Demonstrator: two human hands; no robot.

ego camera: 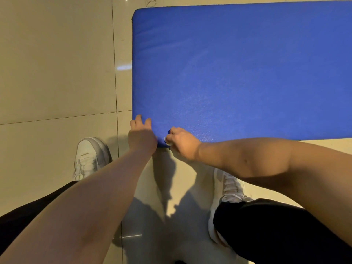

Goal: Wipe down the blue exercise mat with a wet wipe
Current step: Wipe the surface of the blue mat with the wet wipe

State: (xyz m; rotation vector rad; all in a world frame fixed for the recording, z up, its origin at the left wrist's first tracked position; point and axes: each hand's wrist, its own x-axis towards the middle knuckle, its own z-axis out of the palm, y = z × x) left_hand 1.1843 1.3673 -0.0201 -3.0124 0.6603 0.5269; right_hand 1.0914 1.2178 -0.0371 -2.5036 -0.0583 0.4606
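Note:
The blue exercise mat (238,73) lies flat on the tiled floor and fills the upper right of the view. My left hand (142,136) grips the mat's near left corner, with fingers curled over its edge. Just to the right, my right hand (182,142) is closed on a white wet wipe (167,142) and presses it against the mat's near edge. Only a small bit of the wipe shows between my fingers; the rest is hidden in my fist.
Beige glossy floor tiles (57,73) surround the mat. My white sneakers stand near the mat's front edge, the left sneaker (89,157) and the right sneaker (228,187). A small white scrap (151,2) lies on the floor beyond the mat's far left corner.

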